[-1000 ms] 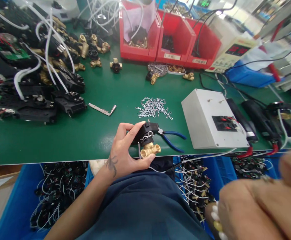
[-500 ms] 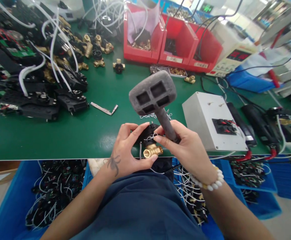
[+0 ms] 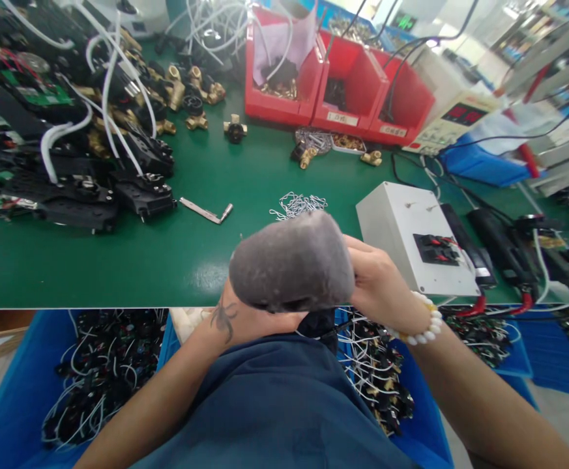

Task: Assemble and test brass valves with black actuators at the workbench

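Observation:
The grey mallet (image 3: pixel 291 264) is raised close to the camera, its broad head covering the middle of the work. My right hand (image 3: pixel 382 283) is closed on its handle, which is hidden behind the head. My left hand (image 3: pixel 252 319) stays low at the table edge, with its fingers and the brass valve with a black top out of sight behind the mallet. From its unchanged pose, this hand still appears to grip the valve. Just beyond the mallet lies a pile of wire clips (image 3: pixel 298 204).
Black assemblies with white tubes (image 3: pixel 73 202) crowd the left side. A metal hinged tool (image 3: pixel 206 211) lies nearby. Red bins (image 3: pixel 279 111) line the back, with brass valves (image 3: pixel 307 157) before them. A grey box (image 3: pixel 392 228) stands right; blue crates (image 3: pixel 13 391) are below.
My right hand has swung the mallet so its head now covers my left fingers and the valve. The clip pile and a valve near the bins have come into view. My left hand has barely moved.

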### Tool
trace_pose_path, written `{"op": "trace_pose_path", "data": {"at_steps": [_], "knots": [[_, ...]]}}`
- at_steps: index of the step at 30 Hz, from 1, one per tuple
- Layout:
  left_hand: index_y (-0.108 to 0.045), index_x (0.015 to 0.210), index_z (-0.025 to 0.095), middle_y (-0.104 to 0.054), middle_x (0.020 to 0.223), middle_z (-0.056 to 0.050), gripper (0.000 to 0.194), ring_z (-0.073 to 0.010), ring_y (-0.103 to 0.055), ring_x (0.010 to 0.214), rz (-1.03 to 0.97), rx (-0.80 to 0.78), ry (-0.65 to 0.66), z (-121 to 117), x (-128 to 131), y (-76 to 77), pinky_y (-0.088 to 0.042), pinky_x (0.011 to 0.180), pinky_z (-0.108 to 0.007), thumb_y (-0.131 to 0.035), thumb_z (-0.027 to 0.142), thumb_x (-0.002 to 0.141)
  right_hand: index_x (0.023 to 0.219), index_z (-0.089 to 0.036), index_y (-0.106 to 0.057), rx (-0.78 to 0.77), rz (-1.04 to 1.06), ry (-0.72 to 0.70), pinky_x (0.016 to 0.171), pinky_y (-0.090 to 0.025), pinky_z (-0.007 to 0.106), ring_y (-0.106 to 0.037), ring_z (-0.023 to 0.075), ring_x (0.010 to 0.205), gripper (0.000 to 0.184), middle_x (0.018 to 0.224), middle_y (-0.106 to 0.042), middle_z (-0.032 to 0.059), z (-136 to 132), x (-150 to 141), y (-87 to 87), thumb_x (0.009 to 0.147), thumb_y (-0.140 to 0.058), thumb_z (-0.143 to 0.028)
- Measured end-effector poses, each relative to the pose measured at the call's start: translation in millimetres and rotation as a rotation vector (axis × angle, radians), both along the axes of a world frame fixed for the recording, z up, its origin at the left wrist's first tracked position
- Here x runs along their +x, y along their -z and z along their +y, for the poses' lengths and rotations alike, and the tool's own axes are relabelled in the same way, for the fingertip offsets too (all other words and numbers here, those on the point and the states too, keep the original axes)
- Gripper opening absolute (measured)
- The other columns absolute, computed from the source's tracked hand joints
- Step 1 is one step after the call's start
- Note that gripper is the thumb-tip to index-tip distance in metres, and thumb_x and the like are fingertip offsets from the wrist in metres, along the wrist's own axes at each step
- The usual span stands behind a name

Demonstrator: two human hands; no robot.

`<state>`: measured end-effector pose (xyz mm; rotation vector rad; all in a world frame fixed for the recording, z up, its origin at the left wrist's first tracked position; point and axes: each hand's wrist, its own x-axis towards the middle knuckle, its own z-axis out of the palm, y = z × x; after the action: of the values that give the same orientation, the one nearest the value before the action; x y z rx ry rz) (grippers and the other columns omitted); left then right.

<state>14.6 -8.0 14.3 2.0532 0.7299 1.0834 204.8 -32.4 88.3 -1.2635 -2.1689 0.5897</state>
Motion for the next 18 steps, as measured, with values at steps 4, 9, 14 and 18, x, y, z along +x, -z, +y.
{"op": "trace_pose_path", "data": {"at_steps": [4, 9, 14, 18], "knots": [[-0.068, 0.092, 0.020, -0.068, 0.092, -0.003, 0.023, -0.0216, -0.065, 0.089, -0.006, -0.034, -0.087, 0, -1, 2.4, -0.058, 0.087, -0.039, -0.072, 0.033, 0.073, 0.092, -0.021, -0.066, -0.064, -0.087, 0.161, 0.068, -0.049, 0.029, -0.060, 0.0158, 0.078, 0.011, 0.086, -0.064, 0.0030, -9, 13, -20.3, 0.088, -0.068, -0.032], [-0.054, 0.136, 0.019, -0.055, 0.112, -0.009, 0.067, -0.0224, -0.057, 0.100, -0.031, 0.006, -0.123, -1, -4, 12.4, -0.058, 0.082, -0.036, -0.071, 0.038, 0.073, 0.104, -0.027, -0.059, -0.039, 0.259, 0.424, 0.050, -0.039, 0.027, -0.047, 0.0107, 0.052, 0.017, 0.069, -0.054, -0.0027, -45, 26, -35.7, 0.099, -0.053, -0.042], [-0.052, 0.137, 0.021, -0.053, 0.109, -0.008, 0.068, -0.0220, -0.055, 0.098, -0.024, 0.011, -0.095, 0, -4, 11.4, -0.058, 0.081, -0.037, -0.072, 0.037, 0.074, 0.083, -0.022, -0.059, -0.212, -0.071, 0.460, 0.040, -0.028, 0.026, -0.037, 0.0088, 0.041, 0.037, 0.051, -0.044, -0.0040, -67, 32, -31.6, 0.098, -0.046, -0.053], [-0.053, 0.137, 0.019, -0.053, 0.109, -0.008, 0.067, -0.0213, -0.054, 0.098, -0.048, 0.012, -0.096, 0, -3, 12.4, -0.057, 0.081, -0.035, -0.071, 0.035, 0.075, 0.074, -0.023, -0.056, -0.152, -0.047, 0.593, 0.039, -0.027, 0.029, -0.038, 0.0111, 0.040, 0.041, 0.049, -0.043, -0.0016, -73, 37, -44.3, 0.100, -0.042, -0.053]]}}
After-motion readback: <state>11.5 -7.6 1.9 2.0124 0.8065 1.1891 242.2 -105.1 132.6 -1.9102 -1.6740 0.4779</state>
